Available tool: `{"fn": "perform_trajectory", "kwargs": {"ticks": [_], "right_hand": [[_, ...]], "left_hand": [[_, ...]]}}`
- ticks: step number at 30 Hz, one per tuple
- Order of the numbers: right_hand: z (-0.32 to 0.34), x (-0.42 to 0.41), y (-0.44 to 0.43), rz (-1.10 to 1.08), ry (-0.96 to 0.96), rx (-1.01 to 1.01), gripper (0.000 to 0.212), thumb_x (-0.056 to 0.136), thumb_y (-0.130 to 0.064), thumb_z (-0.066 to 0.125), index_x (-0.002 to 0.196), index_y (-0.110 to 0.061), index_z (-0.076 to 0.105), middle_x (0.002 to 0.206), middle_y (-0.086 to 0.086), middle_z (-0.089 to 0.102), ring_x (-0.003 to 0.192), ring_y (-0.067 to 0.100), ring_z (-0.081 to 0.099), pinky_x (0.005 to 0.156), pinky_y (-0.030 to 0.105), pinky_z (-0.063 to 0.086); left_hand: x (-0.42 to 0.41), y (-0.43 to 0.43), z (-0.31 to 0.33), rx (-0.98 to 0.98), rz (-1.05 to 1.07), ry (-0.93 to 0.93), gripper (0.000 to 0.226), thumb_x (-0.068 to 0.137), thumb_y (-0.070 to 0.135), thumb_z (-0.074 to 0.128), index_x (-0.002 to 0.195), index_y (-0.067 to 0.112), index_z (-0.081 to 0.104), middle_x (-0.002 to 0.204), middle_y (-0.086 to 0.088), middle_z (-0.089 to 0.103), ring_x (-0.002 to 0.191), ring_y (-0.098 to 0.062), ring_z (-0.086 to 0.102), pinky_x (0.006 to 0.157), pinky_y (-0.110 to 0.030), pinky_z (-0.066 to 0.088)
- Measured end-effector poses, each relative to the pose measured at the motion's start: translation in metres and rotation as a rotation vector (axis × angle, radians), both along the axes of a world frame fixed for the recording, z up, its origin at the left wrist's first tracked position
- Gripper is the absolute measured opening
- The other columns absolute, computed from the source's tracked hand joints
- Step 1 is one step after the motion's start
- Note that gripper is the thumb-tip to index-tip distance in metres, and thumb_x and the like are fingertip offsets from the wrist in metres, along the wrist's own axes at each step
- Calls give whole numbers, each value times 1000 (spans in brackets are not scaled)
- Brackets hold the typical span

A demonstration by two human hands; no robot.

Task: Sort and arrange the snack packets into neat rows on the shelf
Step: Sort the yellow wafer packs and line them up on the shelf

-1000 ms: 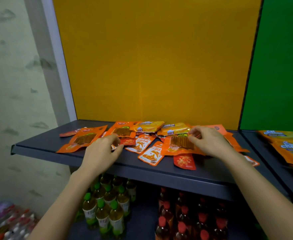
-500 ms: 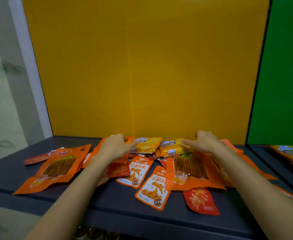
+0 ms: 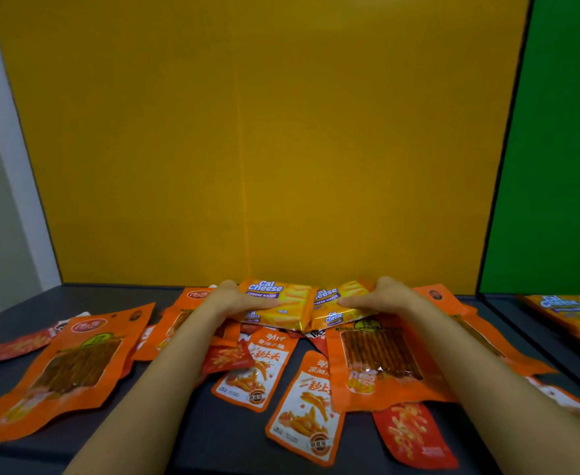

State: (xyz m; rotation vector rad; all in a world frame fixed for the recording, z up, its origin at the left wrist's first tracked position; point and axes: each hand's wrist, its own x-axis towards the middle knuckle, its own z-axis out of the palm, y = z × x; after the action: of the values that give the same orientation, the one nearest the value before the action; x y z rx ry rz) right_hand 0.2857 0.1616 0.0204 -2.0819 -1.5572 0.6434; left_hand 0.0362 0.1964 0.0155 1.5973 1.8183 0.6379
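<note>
Two yellow Cal Cheese wafer packets lie side by side at the back of the dark shelf (image 3: 220, 430). My left hand (image 3: 235, 301) grips the left wafer packet (image 3: 281, 303), thumb across its front. My right hand (image 3: 382, 298) grips the right wafer packet (image 3: 336, 305) the same way. In front of them lies a loose heap: big orange stick-snack pouches (image 3: 72, 368) (image 3: 381, 361), white-and-orange packets (image 3: 261, 368) (image 3: 309, 409) and small red sachets (image 3: 415, 433).
A yellow back panel (image 3: 247, 149) closes the shelf behind. A green panel (image 3: 555, 149) backs the neighbouring bay on the right, where more Cal Cheese packs (image 3: 569, 313) lie. A grey-white upright (image 3: 4, 166) stands at the left.
My view has moved closer to the shelf. Both hands reached from the front of the heap to its back and took hold of the two wafer packets.
</note>
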Motion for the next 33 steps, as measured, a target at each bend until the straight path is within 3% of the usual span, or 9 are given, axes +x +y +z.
{"fn": "perform_trajectory", "kwargs": {"ticks": [3, 8, 12, 16, 20, 21, 24, 30, 33], "right_hand": [[-4, 0, 4, -18, 69, 26, 88, 68, -55, 73, 133, -2, 43, 139, 15, 47, 124, 30, 49, 95, 34, 42], [-3, -2, 2, -62, 127, 184, 41, 78, -42, 70, 97, -9, 54, 115, 16, 62, 102, 32, 61, 78, 38, 50], [6, 3, -12, -157, 111, 334, 51, 82, -38, 66, 115, -2, 51, 122, 21, 59, 111, 34, 57, 91, 41, 46], [14, 4, -47, -219, 521, 469, 34, 84, -26, 67, 108, -10, 48, 112, 15, 62, 73, 24, 62, 66, 39, 54], [11, 3, -96, -211, 804, 500, 33, 87, -20, 63, 113, -8, 47, 83, 8, 62, 43, 12, 63, 41, 25, 51], [8, 3, -107, -212, 833, 517, 32, 88, -20, 62, 113, -8, 48, 83, 9, 63, 44, 11, 64, 42, 23, 52], [-5, 11, -141, -272, 803, 557, 35, 85, -23, 66, 114, -7, 53, 109, 17, 66, 79, 22, 66, 66, 32, 54], [-17, 41, -216, -361, 842, 626, 32, 87, -18, 63, 115, -9, 52, 103, 10, 63, 76, 15, 62, 47, 16, 54], [-17, 69, -253, -420, 801, 681, 35, 87, -15, 62, 119, -6, 53, 92, 5, 64, 70, 11, 62, 45, 14, 52]], "left_hand": [[-2, -2, 2, 11, -3, -155, 69, 59, 36, 85, 109, 2, 52, 103, -12, 61, 86, -26, 59, 69, -30, 47], [-5, -7, 9, 61, -14, -325, 58, 66, 23, 82, 109, 5, 47, 110, -16, 60, 89, -28, 61, 72, -36, 51], [-7, -16, 21, 238, -33, -463, 45, 74, 9, 76, 112, 2, 52, 104, -14, 62, 75, -21, 58, 51, -24, 44], [-20, -33, 35, 244, -88, -578, 27, 76, 15, 73, 100, 9, 61, 95, -14, 67, 57, -16, 63, 44, -20, 51], [-22, -63, 36, 198, -172, -706, 17, 80, 14, 70, 94, 10, 61, 55, 2, 70, 41, -8, 63, 41, -19, 52], [-20, -70, 33, 181, -194, -731, 15, 81, 15, 69, 92, 11, 61, 52, 3, 69, 42, -8, 64, 40, -19, 52], [-10, -93, 24, 144, -266, -787, 9, 83, 17, 65, 90, 11, 61, 53, 2, 70, 43, -8, 64, 40, -17, 50], [33, -131, 6, 102, -391, -859, 18, 83, 17, 65, 99, 9, 63, 64, 0, 74, 53, -9, 68, 49, -20, 55], [66, -151, 5, 62, -442, -884, 22, 82, 18, 66, 101, 9, 64, 80, -9, 75, 62, -18, 70, 61, -33, 60]]}}
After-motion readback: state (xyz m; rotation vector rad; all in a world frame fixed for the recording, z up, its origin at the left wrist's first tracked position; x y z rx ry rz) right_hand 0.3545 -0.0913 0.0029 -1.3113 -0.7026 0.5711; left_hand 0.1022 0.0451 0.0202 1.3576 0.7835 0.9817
